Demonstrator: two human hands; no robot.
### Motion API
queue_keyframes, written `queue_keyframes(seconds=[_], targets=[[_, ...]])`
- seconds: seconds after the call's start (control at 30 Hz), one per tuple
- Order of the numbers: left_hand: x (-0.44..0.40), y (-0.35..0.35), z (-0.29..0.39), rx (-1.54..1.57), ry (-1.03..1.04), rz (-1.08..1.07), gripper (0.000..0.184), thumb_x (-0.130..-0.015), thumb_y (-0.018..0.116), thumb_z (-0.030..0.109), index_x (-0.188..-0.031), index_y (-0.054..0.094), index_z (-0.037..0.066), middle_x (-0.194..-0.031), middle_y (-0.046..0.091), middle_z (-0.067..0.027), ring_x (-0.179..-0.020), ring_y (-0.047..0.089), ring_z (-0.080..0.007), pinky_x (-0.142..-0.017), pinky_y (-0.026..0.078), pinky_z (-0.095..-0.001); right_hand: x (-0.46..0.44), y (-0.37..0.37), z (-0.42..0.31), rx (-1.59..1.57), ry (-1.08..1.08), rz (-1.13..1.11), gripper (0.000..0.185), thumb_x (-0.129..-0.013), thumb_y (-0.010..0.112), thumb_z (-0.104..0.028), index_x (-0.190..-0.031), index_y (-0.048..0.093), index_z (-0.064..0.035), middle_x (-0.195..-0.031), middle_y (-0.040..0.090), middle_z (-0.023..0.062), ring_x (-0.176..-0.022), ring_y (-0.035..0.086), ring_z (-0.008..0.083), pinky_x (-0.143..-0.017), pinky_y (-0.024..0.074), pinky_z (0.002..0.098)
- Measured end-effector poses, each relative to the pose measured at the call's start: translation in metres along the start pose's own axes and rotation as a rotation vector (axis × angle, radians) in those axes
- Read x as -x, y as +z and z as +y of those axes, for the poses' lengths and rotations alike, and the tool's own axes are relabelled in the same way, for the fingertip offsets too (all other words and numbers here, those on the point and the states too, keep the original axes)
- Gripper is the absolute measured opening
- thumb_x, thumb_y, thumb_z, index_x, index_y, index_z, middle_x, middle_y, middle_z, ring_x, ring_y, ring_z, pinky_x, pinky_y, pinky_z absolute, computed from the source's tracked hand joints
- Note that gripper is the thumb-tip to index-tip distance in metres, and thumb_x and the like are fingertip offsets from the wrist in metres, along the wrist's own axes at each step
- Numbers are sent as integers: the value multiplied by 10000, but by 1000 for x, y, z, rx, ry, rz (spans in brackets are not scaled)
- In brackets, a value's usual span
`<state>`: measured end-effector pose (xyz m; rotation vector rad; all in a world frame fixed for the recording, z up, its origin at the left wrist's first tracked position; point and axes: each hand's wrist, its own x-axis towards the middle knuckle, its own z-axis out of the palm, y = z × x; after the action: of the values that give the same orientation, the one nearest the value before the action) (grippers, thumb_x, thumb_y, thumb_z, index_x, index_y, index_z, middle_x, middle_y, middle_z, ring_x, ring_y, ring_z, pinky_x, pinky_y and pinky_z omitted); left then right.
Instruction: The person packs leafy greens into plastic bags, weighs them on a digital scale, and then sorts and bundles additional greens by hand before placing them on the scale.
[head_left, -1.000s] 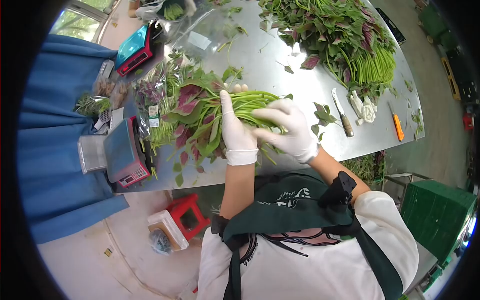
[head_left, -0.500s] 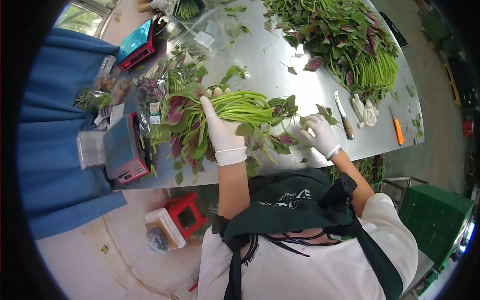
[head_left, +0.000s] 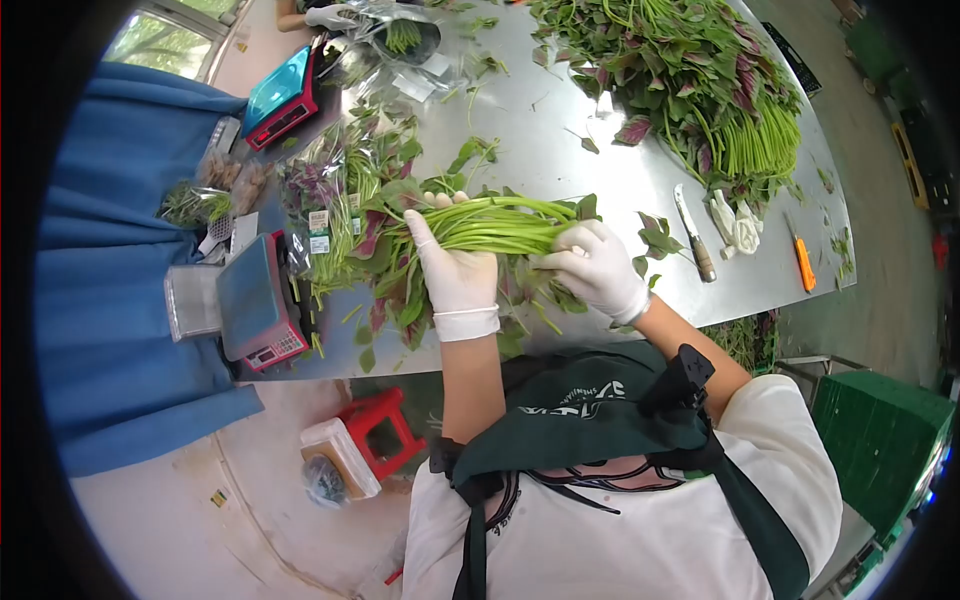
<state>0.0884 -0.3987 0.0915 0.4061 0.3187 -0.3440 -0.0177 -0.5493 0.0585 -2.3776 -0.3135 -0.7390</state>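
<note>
A bunch of leafy greens [head_left: 510, 225], stems toward the right and green-purple leaves to the left, lies in my gloved left hand [head_left: 455, 275], whose fingers wrap round it. At the stem ends is my gloved right hand [head_left: 603, 272], its fingers bent together against the bunch; whether they pinch a stem or leaf is hidden. Loose leaves hang beneath the bunch. Bagged greens [head_left: 335, 215] with labels lie just left of it. A large heap of the same greens [head_left: 700, 90] is at the upper right of the metal table [head_left: 530, 120].
Right of my hands lie a knife [head_left: 694, 235], a crumpled white glove [head_left: 736, 224] and an orange-handled tool [head_left: 804, 262]. Two scales [head_left: 250, 295] [head_left: 280, 95] stand at the left. At the top left, another person's gloved hand [head_left: 330, 17] is beside a plastic bag of greens.
My right hand left the stems, moved right and down toward loose leaves, then came back to the stem ends. The left hand shifted slightly left with the bunch. The other person's bag has moved right.
</note>
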Motion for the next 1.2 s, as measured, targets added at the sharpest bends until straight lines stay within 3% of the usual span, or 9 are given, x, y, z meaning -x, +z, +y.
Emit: queue_keyframes(seconds=[0.1, 0.23, 0.37, 0.5, 0.7, 0.87, 0.97, 1.1, 1.2], targets=[[4, 7, 13, 25, 13, 5, 319, -892, 474, 391, -990, 570, 104, -936, 616, 1, -983, 525, -182, -922, 402, -395, 49, 0, 39, 76, 169, -199, 153, -658, 647, -138, -806, 609, -133, -880, 558, 48, -829, 540, 263, -708, 450, 364], [12, 17, 14, 34, 9, -30, 299, -881, 505, 374, -1025, 556, 117, -943, 610, 2, -954, 541, -185, -896, 432, -382, 95, -17, 71, 465, 716, -613, 148, -724, 602, -214, -814, 607, -97, -863, 585, 79, -856, 552, 274, -735, 459, 368], [12, 14, 7, -18, -14, -61, 320, -889, 485, 381, -1025, 550, 100, -953, 613, -1, -998, 519, -188, -922, 402, -394, 37, -30, 40, 41, 578, 61, 188, -716, 662, -211, -867, 642, -101, -843, 612, 79, -816, 585, 245, -714, 454, 337], [13, 19, -6, -58, -53, -71, 318, -894, 481, 370, -1049, 532, 97, -952, 609, -7, -984, 521, -188, -913, 409, -381, -39, -37, -14, -173, 330, 273, 224, -671, 713, -171, -876, 652, -102, -826, 612, 59, -754, 568, 227, -694, 438, 315], [25, 20, -14, -77, -75, -172, 325, -890, 478, 377, -1059, 525, 103, -949, 602, -21, -977, 521, -194, -898, 417, -363, -66, -21, -15, -207, 173, 197, 110, -691, 693, -128, -781, 651, -79, -802, 610, 59, -785, 553, 219, -725, 426, 309], [18, 18, 10, 109, -146, -245, 325, -874, 478, 407, -1021, 549, 125, -862, 627, 5, -889, 571, -186, -964, 349, -536, -35, -30, 16, -178, 417, 343, 81, -705, 679, -95, -750, 634, -46, -757, 599, 63, -772, 541, 196, -722, 414, 303], [13, 16, 23, 180, -177, -254, 336, -878, 482, 387, -1036, 547, 98, -905, 628, 3, -941, 560, -189, -1011, 294, -534, -10, -43, 33, -36, 494, 387, 66, -716, 670, -89, -743, 632, -41, -738, 597, 65, -749, 545, 191, -701, 420, 301], [8, 15, 19, 135, -101, -192, 344, -879, 490, 384, -1032, 561, 84, -943, 630, -6, -966, 554, -192, -951, 392, -437, 1, -47, 0, -194, 503, 325, 99, -707, 687, -128, -729, 627, -52, -721, 593, 51, -691, 544, 190, -671, 420, 293], [3, 11, 14, 117, -68, -140, 347, -883, 487, 385, -1036, 565, 84, -964, 628, -8, -982, 549, -188, -909, 427, -399, -1, -26, -15, -86, 217, 157, 146, -678, 716, -180, -752, 634, -85, -690, 586, 38, -650, 543, 201, -637, 425, 300]])
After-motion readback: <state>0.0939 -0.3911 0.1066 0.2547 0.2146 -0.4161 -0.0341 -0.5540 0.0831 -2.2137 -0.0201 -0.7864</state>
